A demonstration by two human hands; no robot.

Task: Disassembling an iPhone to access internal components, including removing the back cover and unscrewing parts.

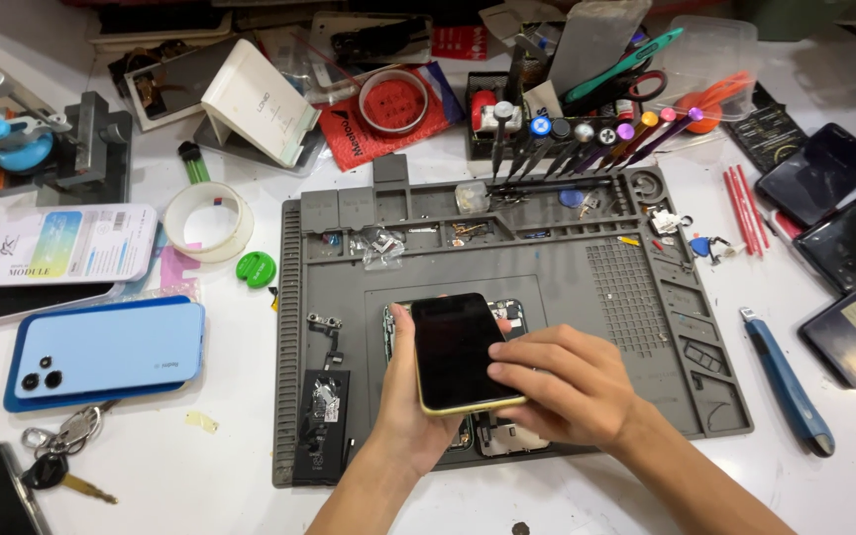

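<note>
My left hand [398, 411] holds a phone with a black screen and a yellow frame [456, 347] from underneath, thumb on its left edge. My right hand [562, 381] lies over the phone's lower right part, fingers pressing on the screen and the right edge. The phone hovers over opened phone parts [507, 436] on a grey repair mat [606, 287]. A black battery-like part [321, 416] and a small flex cable [327, 327] lie on the mat to the left of my left hand.
A light blue phone [106, 352] and keys [56, 451] lie at the left, with a tape roll [208, 220] and a white box [69, 243]. A row of screwdrivers [587, 134] stands behind the mat. Dark phones [849, 243] and a blue-handled tool [788, 381] lie at the right.
</note>
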